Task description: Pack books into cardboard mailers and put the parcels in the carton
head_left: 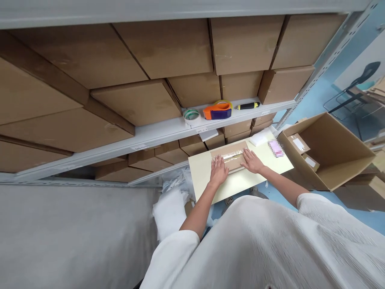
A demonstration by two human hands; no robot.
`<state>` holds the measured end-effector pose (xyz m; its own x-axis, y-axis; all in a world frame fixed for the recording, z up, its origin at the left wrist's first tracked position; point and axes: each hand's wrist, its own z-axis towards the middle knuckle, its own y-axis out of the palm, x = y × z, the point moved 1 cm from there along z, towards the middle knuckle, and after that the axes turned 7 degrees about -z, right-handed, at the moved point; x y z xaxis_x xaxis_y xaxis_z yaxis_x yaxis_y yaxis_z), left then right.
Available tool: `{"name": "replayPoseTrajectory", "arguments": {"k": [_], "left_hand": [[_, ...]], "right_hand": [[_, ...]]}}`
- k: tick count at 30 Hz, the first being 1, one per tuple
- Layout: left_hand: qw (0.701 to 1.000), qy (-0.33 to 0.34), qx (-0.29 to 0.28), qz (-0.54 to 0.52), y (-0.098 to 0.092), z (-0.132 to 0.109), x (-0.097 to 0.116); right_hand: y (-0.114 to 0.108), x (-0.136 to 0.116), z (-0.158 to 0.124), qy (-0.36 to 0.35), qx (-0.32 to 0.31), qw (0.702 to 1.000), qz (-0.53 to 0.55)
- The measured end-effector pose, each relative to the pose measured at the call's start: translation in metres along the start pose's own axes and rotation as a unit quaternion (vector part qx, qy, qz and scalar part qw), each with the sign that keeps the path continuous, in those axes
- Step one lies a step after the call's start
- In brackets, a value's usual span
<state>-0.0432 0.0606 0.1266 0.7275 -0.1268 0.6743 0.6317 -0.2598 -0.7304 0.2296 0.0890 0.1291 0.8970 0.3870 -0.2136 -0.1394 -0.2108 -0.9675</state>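
Note:
A flat cardboard box [234,163] lies on a pale yellow board [200,176] in front of me, with a strip of clear shiny packing tape [230,155] along its top. My left hand [219,170] rests flat on the box's left end, fingers stretched over the tape. At the right end, my right hand [252,161] presses down with its fingers spread, touching the tape's other end. Neither hand grips anything. A pink pixelated item [276,148] and a white packet [259,138] lie on the board to the right of the box.
On the shelf edge [168,130] sit a tape roll [191,115], an orange and blue tape dispenser [218,110] and a yellow-black utility knife [247,106]. Cardboard boxes fill the shelves. A large open carton [345,160] holding small boxes [299,143] stands right; white packing material [170,212] lies lower left.

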Motion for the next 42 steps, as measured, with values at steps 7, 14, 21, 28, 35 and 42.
{"name": "replayPoseTrajectory", "arguments": {"k": [7,14,21,28,35,42], "left_hand": [[0.999,-0.051,0.010,0.012,0.006,0.019,0.032],[0.999,-0.018,0.026,-0.008,0.046,0.072,0.107],[0.996,-0.005,0.053,-0.076,0.092,0.125,0.169],[0.974,-0.089,0.093,-0.184,0.143,0.151,0.180],[0.935,-0.189,0.132,-0.271,0.173,0.166,0.165],[0.910,-0.237,0.130,-0.315,0.187,0.185,0.157]], "right_hand": [[-0.008,0.069,0.002,0.125,0.015,0.990,0.066],[-0.004,0.164,0.021,0.139,-0.044,0.987,0.067],[0.002,0.220,0.079,0.097,-0.089,0.990,0.042],[0.024,0.221,0.135,0.123,-0.080,0.988,0.038],[0.040,0.222,0.156,0.134,-0.063,0.988,0.043],[0.018,0.250,0.150,0.179,-0.086,0.960,0.196]]}}
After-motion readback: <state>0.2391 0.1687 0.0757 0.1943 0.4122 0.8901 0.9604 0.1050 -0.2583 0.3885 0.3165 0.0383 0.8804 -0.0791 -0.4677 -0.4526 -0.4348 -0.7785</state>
